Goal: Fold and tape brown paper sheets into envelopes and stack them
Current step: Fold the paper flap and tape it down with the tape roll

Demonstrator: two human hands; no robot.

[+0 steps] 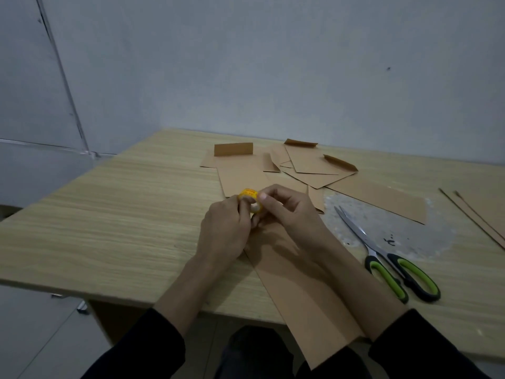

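Both hands meet on a small yellow tape roll, held just above the table. The left hand has its grip closed round the roll from the 9 o'clock side, with the fingers curled on it. The right hand pinches it from 3 o'clock, with the thumb on top at the roll's edge. Whether a free end of tape is lifted I cannot tell — it is too small.

Under the wrists lies a long brown paper sheet. It runs from the hands toward 5 o'clock and hangs over the near edge of the table; the right forearm rests on it.

At 12 o'clock from the hands, near the wall, one envelope lies with its flap standing up. At 1 o'clock a loose pile of envelopes overlaps, two of them with raised flaps. At 4 o'clock, well apart from the hands, the scissors with green and black handles lie on a clear plastic sheet, tips toward 11 o'clock. At 3 o'clock, by the table's right edge, are thin brown strips.
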